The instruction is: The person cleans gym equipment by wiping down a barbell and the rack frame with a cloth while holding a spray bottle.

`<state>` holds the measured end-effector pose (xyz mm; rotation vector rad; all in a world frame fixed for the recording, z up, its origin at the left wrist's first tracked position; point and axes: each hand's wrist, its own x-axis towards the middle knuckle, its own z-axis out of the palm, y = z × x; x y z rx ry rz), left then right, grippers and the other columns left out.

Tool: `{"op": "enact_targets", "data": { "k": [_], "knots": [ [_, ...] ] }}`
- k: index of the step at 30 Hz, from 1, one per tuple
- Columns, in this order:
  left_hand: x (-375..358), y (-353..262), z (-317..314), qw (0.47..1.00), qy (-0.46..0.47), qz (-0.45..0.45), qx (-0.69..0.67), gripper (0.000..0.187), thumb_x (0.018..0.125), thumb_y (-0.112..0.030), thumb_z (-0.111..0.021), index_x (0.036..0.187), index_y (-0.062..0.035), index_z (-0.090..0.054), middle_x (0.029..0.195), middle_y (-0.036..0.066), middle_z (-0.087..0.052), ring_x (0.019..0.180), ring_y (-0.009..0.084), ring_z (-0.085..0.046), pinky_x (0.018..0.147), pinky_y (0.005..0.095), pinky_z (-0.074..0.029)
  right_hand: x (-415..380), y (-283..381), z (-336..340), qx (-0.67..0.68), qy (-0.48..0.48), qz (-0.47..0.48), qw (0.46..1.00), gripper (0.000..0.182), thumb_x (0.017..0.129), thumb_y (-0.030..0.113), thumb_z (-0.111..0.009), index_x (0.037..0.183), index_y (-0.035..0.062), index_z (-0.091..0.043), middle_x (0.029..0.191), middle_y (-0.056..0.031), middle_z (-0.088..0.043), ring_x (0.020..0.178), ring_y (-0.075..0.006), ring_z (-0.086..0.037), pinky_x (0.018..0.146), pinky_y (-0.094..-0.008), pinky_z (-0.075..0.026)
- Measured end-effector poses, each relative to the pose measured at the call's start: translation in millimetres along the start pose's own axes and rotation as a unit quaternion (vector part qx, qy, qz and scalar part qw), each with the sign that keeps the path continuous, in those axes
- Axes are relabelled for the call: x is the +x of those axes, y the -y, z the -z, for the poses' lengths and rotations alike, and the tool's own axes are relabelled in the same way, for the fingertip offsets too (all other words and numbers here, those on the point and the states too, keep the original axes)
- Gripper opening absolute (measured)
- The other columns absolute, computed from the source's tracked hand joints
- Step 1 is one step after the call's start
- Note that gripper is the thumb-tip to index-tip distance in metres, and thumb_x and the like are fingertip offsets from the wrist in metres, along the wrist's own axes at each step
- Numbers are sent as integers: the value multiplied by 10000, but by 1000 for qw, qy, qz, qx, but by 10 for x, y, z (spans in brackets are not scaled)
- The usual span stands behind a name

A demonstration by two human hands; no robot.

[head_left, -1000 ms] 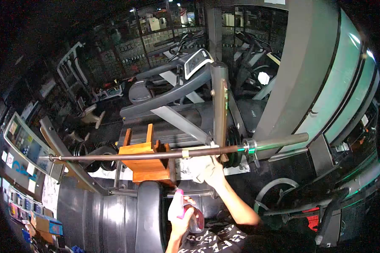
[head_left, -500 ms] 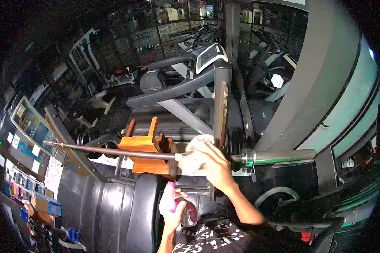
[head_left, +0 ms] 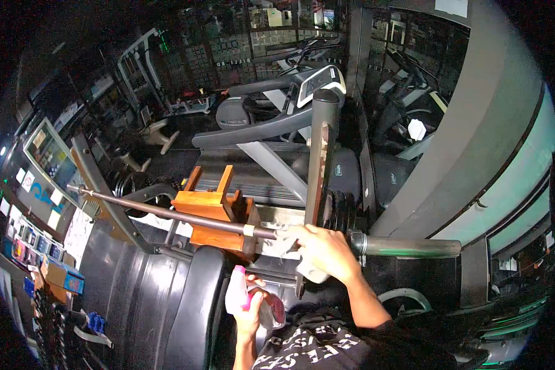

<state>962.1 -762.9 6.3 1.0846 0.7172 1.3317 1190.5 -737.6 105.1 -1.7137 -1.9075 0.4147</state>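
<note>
A long barbell (head_left: pixel 160 211) lies across a bench press rack, with its thick metal sleeve (head_left: pixel 413 246) out to the right. My right hand (head_left: pixel 332 251) is closed over the bar just inside that sleeve, near the rack's right upright (head_left: pixel 321 154). A white cloth (head_left: pixel 313 272) is bunched under its palm and fingers, against the bar. Lower down, my left hand (head_left: pixel 250 316) grips a spray bottle (head_left: pixel 272 311) whose pink and white spray head (head_left: pixel 238 291) points up. The bottle is held apart from the bar, beside the black bench pad (head_left: pixel 197 308).
Behind the bar stands an orange-brown wooden stand (head_left: pixel 213 206). A treadmill (head_left: pixel 259 132) is farther back. The rack's left upright (head_left: pixel 108 194) holds the bar's far end. Dark weight plates (head_left: pixel 339 213) hang by the right upright. A grey pillar (head_left: pixel 450 142) rises at right.
My right hand with the cloth has moved down and slightly right along the bar, uncovering a light band on it. The left hand still holds the bottle. The camera view has shifted a little.
</note>
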Motion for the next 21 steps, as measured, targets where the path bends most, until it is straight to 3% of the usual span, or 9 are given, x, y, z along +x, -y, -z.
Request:
{"op": "enact_targets", "data": {
  "k": [3, 4, 5, 9, 15, 17, 19, 20, 21],
  "knots": [
    [2, 22, -1, 1000, -10, 15, 11, 662, 782, 91, -584, 1394, -18, -357, 1126, 91, -515, 927, 202, -571, 725, 299, -529, 95, 12, -135, 116, -115, 11, 987, 405, 782, 173, -654, 1173, 192, -552, 1081, -92, -605, 982, -294, -614, 792, -405, -529],
    [20, 75, 37, 1000, -17, 14, 1, 647, 786, 87, -584, 1385, -13, -363, 1122, 92, -521, 926, 204, -575, 730, 300, -532, 139, -99, -322, 17, -153, 105, 982, 421, 782, 195, -656, 1190, 171, -553, 1165, -77, -573, 1054, -265, -579, 819, -399, -523],
    [34, 66, 9, 1000, -17, 16, -1, 647, 786, 87, -584, 1385, -13, -363, 1122, 92, -521, 926, 204, -575, 730, 300, -532, 128, -136, -482, -51, -89, 93, 990, 466, 763, 191, -660, 1215, 168, -549, 1227, -72, -540, 1122, -258, -530, 868, -409, -502],
    [160, -125, -96, 1000, 13, 7, 3, 625, 791, 89, -581, 1371, 7, -363, 1097, 98, -536, 917, 200, -576, 719, 299, -540, 103, -165, -705, -154, -125, 92, 976, 547, 718, 111, -633, 1249, 207, -542, 1254, -87, -532, 1173, -286, -492, 983, -435, -426],
    [241, -212, -135, 996, 75, -12, 42, 562, 798, 65, -588, 1325, 43, -393, 1080, 125, -541, 894, 185, -586, 770, 301, -513, 35, -361, -307, 35, 37, 98, 994, 519, 699, 72, -631, 1207, 164, -579, 1279, -86, -538, 1204, -268, -483, 995, -365, -434],
    [208, -234, -140, 997, 70, 8, 40, 565, 808, 49, -597, 1328, 48, -377, 1060, 127, -546, 850, 167, -586, 785, 309, -501, -14, -391, -210, 48, -8, 121, 991, 477, 669, 158, -717, 1132, 123, -609, 1132, -88, -615, 1076, -284, -569, 929, -348, -480],
    [189, -284, -176, 992, 113, 50, -5, 620, 819, 33, -604, 1369, 46, -318, 1063, 124, -546, 838, 158, -582, 793, 302, -493, -123, -225, 63, 243, -61, -43, 967, 375, 781, 118, -673, 1130, 26, -572, 1105, -122, -629, 996, -185, -631, 835, -337, -532],
    [186, -269, -154, 988, 140, 58, 32, 694, 832, 12, -610, 1419, 23, -241, 1113, 114, -531, 897, 159, -574, 806, 298, -484, -194, -380, -47, 451, -118, -29, 885, 481, 767, -14, -602, 1227, 90, -508, 1134, -115, -622, 1079, -193, -591, 886, -369, -502],
    [181, -252, -189, 987, 144, 39, 56, 703, 834, 4, -616, 1434, -32, -251, 1204, 149, -477, 865, 161, -587, 806, 301, -485, -185, -389, -37, 451, -113, -27, 885, 481, 767, -14, -602, 1227, 90, -508, 1134, -115, -622, 1079, -193, -591, 886, -369, -502]
  ]
}}
